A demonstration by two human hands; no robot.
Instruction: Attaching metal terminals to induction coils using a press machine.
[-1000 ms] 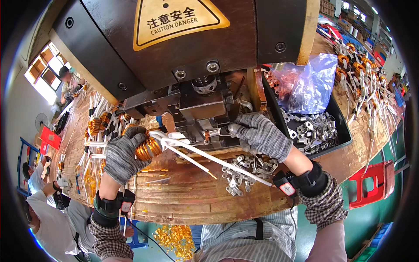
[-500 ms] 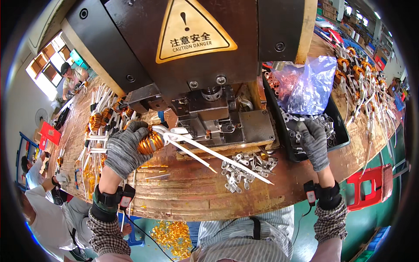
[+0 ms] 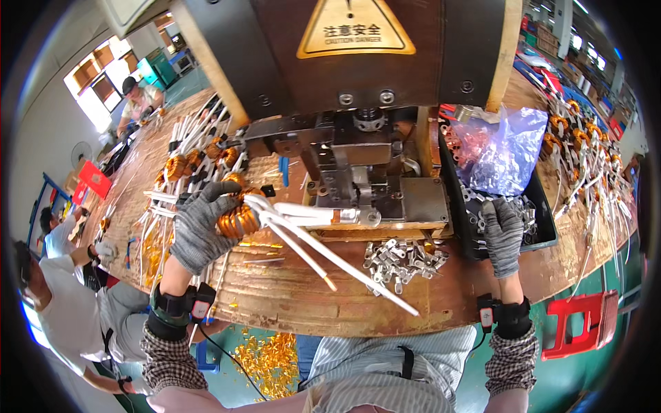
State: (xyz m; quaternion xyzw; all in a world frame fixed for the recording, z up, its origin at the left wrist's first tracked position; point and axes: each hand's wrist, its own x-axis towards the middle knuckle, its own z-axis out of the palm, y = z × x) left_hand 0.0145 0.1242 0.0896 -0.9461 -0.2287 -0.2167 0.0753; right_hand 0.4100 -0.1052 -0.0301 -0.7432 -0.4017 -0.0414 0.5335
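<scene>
My left hand (image 3: 203, 228), in a grey knit glove, is closed around a copper-wound ring coil (image 3: 239, 219) with thick white leads. One lead points right and carries a shiny metal cable lug (image 3: 370, 217), in front of the dies of a press (image 3: 361, 162). Two other white leads (image 3: 344, 256) slant down to the right over the table; one shows a bare copper tip. At the right, my gloved right hand (image 3: 502, 237) is over a black tray (image 3: 547, 236) of loose lugs, its fingers drawn together. Whatever is between those fingertips is hidden.
A pile of loose lugs (image 3: 403, 263) lies before the press. A bluish plastic bag (image 3: 506, 151) rests in the tray. More coils lie at left (image 3: 179, 167) and far right (image 3: 582, 134). A red stool (image 3: 575, 323) stands lower right. Other people are at left.
The coil's lead end has come out of the press dies toward me, and its lug now shows. My right hand stays at the tray, fingers more curled. The whole view has shifted.
</scene>
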